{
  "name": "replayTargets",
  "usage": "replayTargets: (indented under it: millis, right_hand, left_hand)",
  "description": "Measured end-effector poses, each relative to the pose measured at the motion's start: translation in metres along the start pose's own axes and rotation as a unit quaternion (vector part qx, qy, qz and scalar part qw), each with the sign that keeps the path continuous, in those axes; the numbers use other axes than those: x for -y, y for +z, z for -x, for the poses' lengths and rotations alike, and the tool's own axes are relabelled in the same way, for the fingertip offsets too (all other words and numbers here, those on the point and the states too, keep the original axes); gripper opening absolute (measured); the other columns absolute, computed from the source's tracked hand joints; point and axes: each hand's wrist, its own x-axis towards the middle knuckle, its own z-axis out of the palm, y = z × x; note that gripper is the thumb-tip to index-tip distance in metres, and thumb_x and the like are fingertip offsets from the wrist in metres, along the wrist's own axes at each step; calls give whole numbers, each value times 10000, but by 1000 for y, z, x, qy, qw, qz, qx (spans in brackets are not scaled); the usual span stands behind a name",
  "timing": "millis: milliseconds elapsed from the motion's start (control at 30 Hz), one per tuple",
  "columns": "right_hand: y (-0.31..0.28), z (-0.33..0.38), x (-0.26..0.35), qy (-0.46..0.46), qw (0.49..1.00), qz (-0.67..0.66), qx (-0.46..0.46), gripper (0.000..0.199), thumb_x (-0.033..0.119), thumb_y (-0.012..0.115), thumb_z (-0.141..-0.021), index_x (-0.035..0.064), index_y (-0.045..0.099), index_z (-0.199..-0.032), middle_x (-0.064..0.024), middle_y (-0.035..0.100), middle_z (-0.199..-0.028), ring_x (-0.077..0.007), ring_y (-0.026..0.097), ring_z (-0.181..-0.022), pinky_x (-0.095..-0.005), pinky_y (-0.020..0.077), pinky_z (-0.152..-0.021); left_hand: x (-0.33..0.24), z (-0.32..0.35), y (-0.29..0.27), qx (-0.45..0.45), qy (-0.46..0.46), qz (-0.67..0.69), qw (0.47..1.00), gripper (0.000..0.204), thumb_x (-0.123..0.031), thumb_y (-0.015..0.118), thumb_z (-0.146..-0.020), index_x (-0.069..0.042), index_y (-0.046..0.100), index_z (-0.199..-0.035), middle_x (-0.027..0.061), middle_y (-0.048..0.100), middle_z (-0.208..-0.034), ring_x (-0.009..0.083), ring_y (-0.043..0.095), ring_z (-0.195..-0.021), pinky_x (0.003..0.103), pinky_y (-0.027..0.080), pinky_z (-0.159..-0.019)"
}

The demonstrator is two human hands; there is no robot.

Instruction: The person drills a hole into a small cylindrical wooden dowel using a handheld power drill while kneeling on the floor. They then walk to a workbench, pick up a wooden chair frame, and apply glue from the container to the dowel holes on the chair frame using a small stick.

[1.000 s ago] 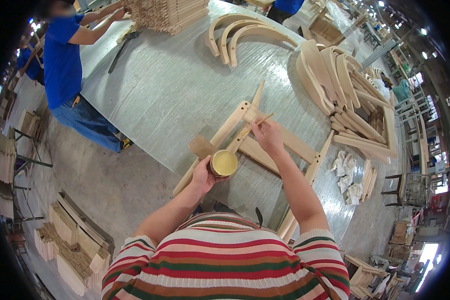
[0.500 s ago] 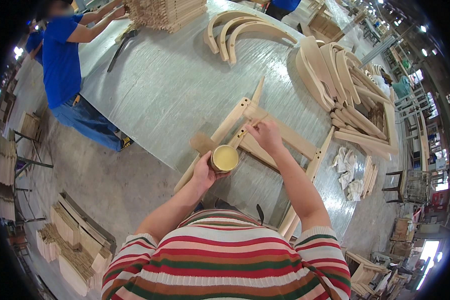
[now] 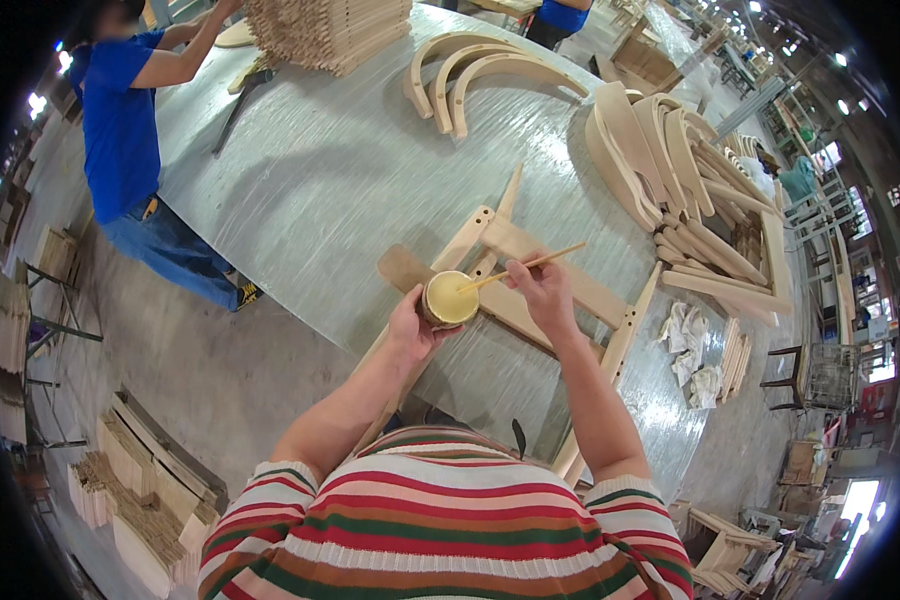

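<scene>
My left hand (image 3: 412, 326) is wrapped round a small round cup (image 3: 451, 300) of pale yellow liquid, perhaps glue. Between the fingers of my right hand (image 3: 544, 290) is a thin wooden stick (image 3: 560, 252), its lower end dipped in the cup. Beneath both hands lies a wooden chair frame (image 3: 542, 243) with dark round holes at its joints. A flat curved wooden piece (image 3: 402, 268) sticks out to the left behind the cup.
Curved wooden arcs (image 3: 498, 66) lie at the table's (image 3: 340, 200) far side. Chair parts (image 3: 715, 245) are heaped at right, near white rags (image 3: 683, 335). A person in blue (image 3: 120, 120) stands at left by stacked wood (image 3: 330, 30) and a hammer-like tool (image 3: 238, 112).
My right hand has drawn back from the frame's joint, and the stick's tip has gone into the cup. The cup has stayed nearly in place.
</scene>
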Motion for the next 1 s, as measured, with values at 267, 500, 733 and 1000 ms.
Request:
replayTargets:
  millis: [267, 500, 733, 1000]
  right_hand:
    - [-19, 4, -18, 98, 920, -372, -73, 106, 117, 574, -822, 41, 513, -862, -74, 593, -752, -156, 584, -688, -280, 484, -668]
    - [-15, -3, -41, 164, 892, -403, -123, 169, 175, 580, -820, 95, 518, -685, -47, 569, -635, -156, 555, -587, -279, 455, -555]
    - [-16, -28, -38, 127, 891, -411, -147, 206, 194, 590, -831, 90, 496, -680, -24, 545, -627, -124, 521, -554, -267, 442, -521]
    - [-26, -84, -18, -100, 978, 104, -152, 168, 138, 567, -823, -4, 517, -749, -73, 581, -649, -123, 556, -618, -257, 433, -571]
  left_hand:
    - [-11, -10, 8, 10, 20, 2, 1000, 436, -319, 235, -932, -23, 433, -1184, 155, 510, -1157, 312, 533, -1017, 498, 472, -815]
    - [-24, -33, 31, 37, 33, 4, 999, 438, -317, 240, -930, -13, 430, -1182, 168, 498, -1166, 317, 533, -1013, 492, 464, -834]
    - [-25, -46, 43, 26, 34, -14, 999, 430, -313, 241, -927, -22, 427, -1184, 161, 500, -1163, 321, 531, -1015, 492, 461, -829]
    - [-7, -28, 18, 8, 3, -3, 1000, 416, -323, 264, -913, -64, 438, -1189, 134, 504, -1174, 307, 525, -1039, 501, 476, -795]
